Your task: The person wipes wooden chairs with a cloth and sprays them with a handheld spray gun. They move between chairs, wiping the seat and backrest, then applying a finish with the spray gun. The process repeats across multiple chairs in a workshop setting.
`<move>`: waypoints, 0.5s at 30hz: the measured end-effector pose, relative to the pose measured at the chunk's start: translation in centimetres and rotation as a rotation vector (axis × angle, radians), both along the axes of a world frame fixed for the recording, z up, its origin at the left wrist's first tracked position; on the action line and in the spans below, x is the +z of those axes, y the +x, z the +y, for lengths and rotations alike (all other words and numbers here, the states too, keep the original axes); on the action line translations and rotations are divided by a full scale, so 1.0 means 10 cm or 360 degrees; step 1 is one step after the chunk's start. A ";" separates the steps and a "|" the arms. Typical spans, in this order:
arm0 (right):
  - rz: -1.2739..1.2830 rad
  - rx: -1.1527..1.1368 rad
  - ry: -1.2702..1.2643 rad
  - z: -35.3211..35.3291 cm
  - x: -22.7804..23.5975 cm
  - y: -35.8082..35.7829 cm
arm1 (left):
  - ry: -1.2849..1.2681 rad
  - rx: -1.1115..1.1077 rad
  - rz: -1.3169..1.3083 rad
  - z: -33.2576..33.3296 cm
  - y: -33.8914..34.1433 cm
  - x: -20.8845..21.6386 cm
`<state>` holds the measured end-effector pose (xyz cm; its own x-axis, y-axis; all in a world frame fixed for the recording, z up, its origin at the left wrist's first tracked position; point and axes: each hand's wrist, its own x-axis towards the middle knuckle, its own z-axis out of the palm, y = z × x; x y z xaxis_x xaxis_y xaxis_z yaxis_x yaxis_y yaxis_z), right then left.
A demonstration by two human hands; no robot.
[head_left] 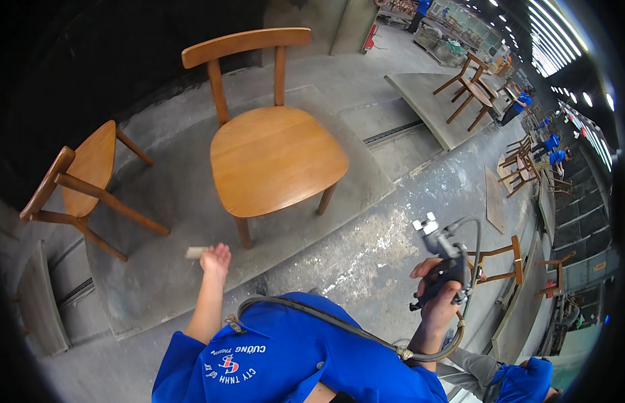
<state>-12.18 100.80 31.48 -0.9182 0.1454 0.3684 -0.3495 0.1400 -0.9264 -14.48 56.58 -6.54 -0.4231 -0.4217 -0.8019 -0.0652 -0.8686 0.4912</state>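
Note:
My left hand [217, 262] is closed around a small beige block [195, 252], perhaps a sanding pad, one end sticking out to the left. It is near the front leg of a light-brown wooden chair [279, 164], apart from it. The chair stands upright in front of me, with a rounded seat and curved backrest. On the right, my right hand [437, 295] grips a dark spray gun [443, 269] with a metal head, held up away from the chair. A grey hose [326, 321] crosses my body to that side.
A second wooden chair [91, 171] stands at the left. Both chairs are on a grey platform [151, 282]. Another platform [420, 111] bears more chairs farther off. At the lower right a person in blue [527, 379] is close; other workers and chairs line the right.

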 end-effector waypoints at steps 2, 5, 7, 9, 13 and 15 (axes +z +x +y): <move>0.0048 -0.0098 0.0017 0.00 0.00 -0.03 | -0.0242 -0.0032 0.0092 -0.13 -0.33 0.22; -0.0025 -0.0152 0.0014 0.03 0.02 -0.04 | -0.0403 -0.0144 0.0149 -0.20 -0.89 0.48; -0.0057 0.0148 -0.0114 0.04 0.05 -0.03 | -0.0348 -0.0237 0.0222 -0.17 -1.27 0.60; -0.0034 0.0388 -0.0224 0.03 0.08 -0.02 | -0.0244 -0.0222 0.0308 -0.11 -1.52 0.69; 0.0016 -0.0071 0.0059 0.03 0.15 -0.07 | -0.0086 -0.0125 0.0375 0.10 -1.79 0.88; 0.0024 -0.0027 0.0005 0.04 0.17 -0.12 | -0.0122 -0.0093 0.0253 0.20 -1.82 0.95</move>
